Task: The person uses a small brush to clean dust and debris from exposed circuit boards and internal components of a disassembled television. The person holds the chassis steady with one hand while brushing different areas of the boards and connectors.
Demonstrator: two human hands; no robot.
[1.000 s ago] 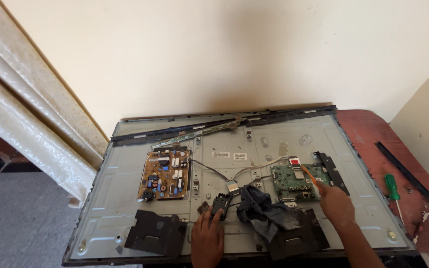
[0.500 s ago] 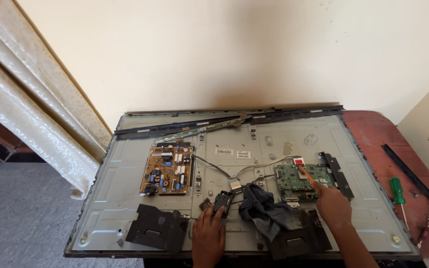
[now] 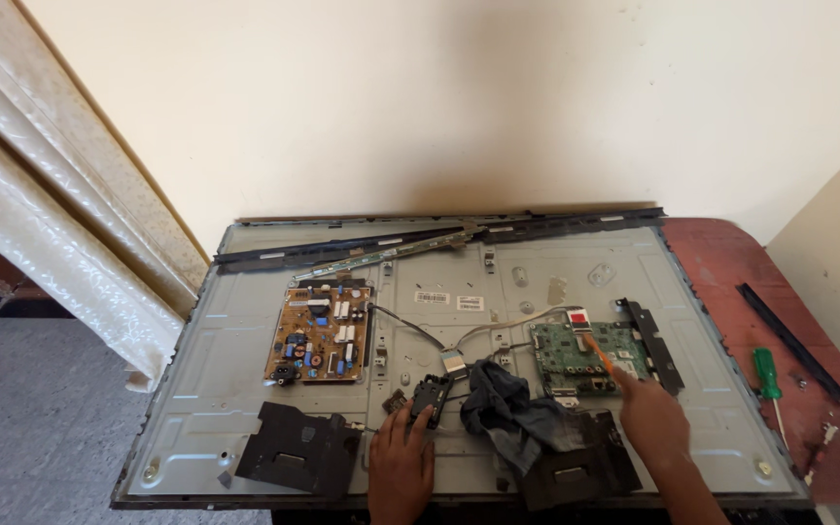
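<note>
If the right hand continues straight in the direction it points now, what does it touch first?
The right hand points up and to the left, holding a thin orange tool whose tip is already over the green circuit board. Going straight on, it would probably meet that board first, near the red-and-white connector; the tool's height above the board is unclear.

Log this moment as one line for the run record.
left hand: on small black module | right hand: orange tool tip on green circuit board | grey cloth: between hands | green screwdriver: table

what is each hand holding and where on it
The right hand holds an orange-tipped tool by its near end, tip on the green board. The left hand rests its fingers on a small black part; a grip cannot be told.
</note>
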